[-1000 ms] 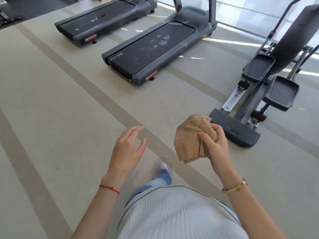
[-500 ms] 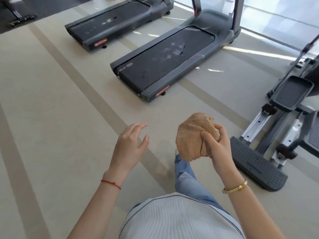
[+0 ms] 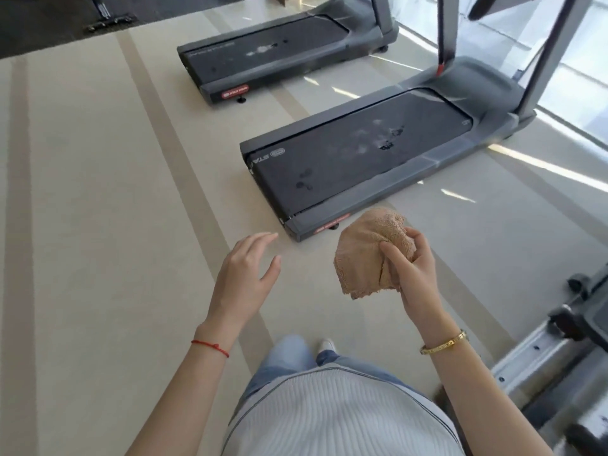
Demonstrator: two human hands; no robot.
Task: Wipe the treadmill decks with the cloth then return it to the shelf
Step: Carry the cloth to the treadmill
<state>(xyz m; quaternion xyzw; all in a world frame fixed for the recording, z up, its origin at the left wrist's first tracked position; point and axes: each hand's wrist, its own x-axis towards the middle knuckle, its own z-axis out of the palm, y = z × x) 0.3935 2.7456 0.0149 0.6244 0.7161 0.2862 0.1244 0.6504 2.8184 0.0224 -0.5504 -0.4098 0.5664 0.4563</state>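
The tan cloth (image 3: 371, 255) is bunched in the right hand (image 3: 411, 274); the left hand (image 3: 243, 274) is spread, empty; the cloth is best flattened before the smudged nearer treadmill deck (image 3: 355, 159), at frame centre, is wiped.

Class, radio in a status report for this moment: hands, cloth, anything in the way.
Right hand grips bunched tan terry cloth; left hand open, empty. Nearer dark grey treadmill deck smudged, unwiped. Beige floor ahead unobstructed.

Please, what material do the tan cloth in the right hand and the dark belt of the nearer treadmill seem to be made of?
The tan cloth looks like soft terry or microfibre: fuzzy nap, limp folds, matte. The dark treadmill belt looks like matte rubber or textured synthetic: flat, dull grey-black, showing pale smudges and footprints.
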